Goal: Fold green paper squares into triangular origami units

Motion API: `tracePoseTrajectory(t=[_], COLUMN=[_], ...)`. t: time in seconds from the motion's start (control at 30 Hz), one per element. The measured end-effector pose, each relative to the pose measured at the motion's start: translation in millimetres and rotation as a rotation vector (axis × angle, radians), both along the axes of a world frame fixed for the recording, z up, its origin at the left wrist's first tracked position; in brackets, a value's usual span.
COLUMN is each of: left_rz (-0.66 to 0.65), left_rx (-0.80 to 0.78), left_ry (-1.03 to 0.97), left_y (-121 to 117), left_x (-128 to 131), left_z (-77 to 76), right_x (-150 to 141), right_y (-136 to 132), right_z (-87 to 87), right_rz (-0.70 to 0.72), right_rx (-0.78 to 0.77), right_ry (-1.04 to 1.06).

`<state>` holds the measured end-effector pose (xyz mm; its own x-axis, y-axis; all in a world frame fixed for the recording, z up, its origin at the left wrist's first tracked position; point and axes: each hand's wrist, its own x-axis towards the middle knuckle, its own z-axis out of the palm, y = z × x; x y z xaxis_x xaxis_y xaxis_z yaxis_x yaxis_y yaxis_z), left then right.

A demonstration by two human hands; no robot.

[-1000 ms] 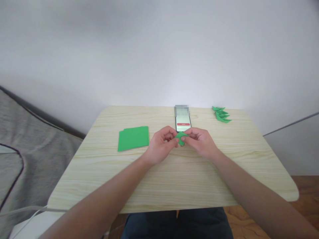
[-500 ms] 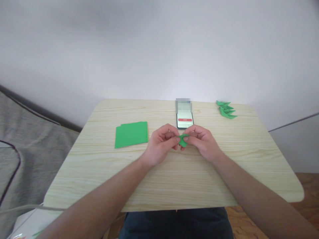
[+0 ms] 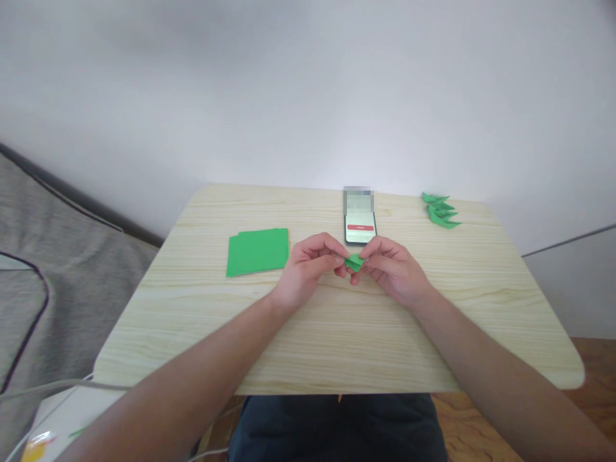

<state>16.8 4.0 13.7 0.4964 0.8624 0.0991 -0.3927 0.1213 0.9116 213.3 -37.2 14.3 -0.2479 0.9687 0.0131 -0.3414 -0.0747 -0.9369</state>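
Pale wood with wavy lines makes the surface [image 3: 337,359], and a white wall [image 3: 289,96] stands behind it; near the middle is a small folded green paper [image 3: 355,262], between the two hands and just in front of the phone; the left hand [image 3: 308,266] pinches one side of it with thumb and finger, and the right hand [image 3: 397,269] pinches the other side the same way; I cannot tell if the paper touches the wood below.

Just past the fingers lies the phone [image 3: 360,234], its screen lit, with a red bar low down and the top part blurred; to the left is a flat stack of green sheets [image 3: 258,252], near the left hand; far back on the right sit some pointy green folded pieces [image 3: 441,213], close together; beyond the left edge hangs gray cloth [image 3: 72,301]; below are dark pants [image 3: 337,427] and a brown wood floor [image 3: 464,430].
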Motion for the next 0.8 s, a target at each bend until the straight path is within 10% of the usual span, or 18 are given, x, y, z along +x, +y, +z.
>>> tracePoseTrajectory(t=[0.8], left_rz=[0.08], left_rx=[0.355], left_ry=[0.287], left_y=[-3], left_x=[-2], left_z=[-7.0], right_x=[7], right_y=[3], right_z=[-6.0], right_rz=[-0.202], right_rx=[0.027], right_ry=[-0.266])
